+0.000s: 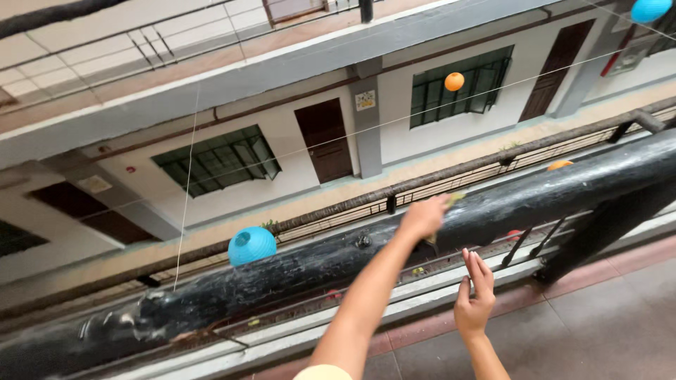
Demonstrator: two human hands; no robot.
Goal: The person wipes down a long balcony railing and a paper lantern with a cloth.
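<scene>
While L hand [424,217] clamps yellow-green pad [454,198] atop black rail [563,186] | R hand [474,299] fingers apart, below rail edge, free air

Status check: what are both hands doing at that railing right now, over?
Left hand pressing yellow-green cloth onto black handrail. Right hand open, empty, below rail. Nothing blocking.

The thick railing [296,271] is glossy black, streaked with pale grey smears toward its left end. The left hand [424,217] presses a yellow-green cloth [453,200] on the railing's top edge. Paper lanterns hang beyond it: one sky blue [251,245], one orange [454,81], another blue [649,9] at the upper right corner. The building opposite has off-white walls [282,141], dark brown doors [324,140] and dark green window grilles [218,160]. The floor [605,324] is grey with a reddish-brown border
</scene>
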